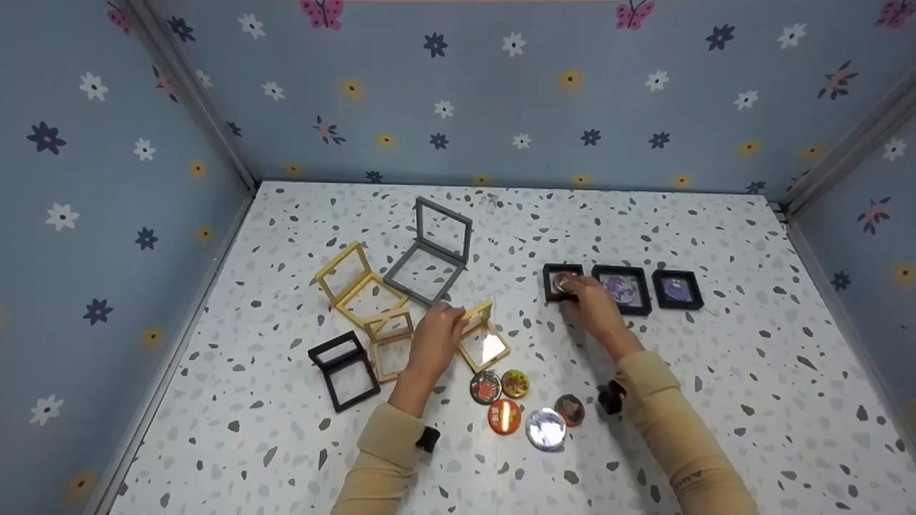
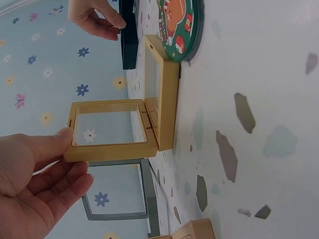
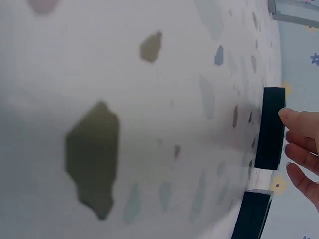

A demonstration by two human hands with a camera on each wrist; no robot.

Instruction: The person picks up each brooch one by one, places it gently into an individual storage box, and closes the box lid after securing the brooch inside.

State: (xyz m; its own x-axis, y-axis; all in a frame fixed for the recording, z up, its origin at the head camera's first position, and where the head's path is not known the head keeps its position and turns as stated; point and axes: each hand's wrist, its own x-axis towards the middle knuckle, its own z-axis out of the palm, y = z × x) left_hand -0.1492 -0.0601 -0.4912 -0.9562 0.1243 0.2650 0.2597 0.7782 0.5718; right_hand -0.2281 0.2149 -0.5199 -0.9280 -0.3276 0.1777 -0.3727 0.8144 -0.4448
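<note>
My left hand (image 1: 435,332) pinches the raised lid of a small gold display frame (image 2: 112,152) between thumb and fingers; its base rests on the table. At the right, my right hand (image 1: 594,304) is over a small black display frame (image 1: 549,285) with a round badge (image 1: 562,280) inside. In the right wrist view its thumb (image 3: 294,119) meets the top edge of that black frame, and the other fingers are loosely bent above it. Several loose pin badges, including a green one (image 1: 486,387) and an orange one (image 1: 504,416), lie in front of the gold frame.
Two more black frames (image 1: 647,297) (image 1: 700,295) holding purple badges stand in a row on the right. On the left, a grey frame (image 1: 421,247), a yellow frame (image 1: 336,304), a beige frame (image 1: 378,363) and a black frame (image 1: 329,383) stand opened. Flowered panels (image 1: 486,93) surround the speckled table.
</note>
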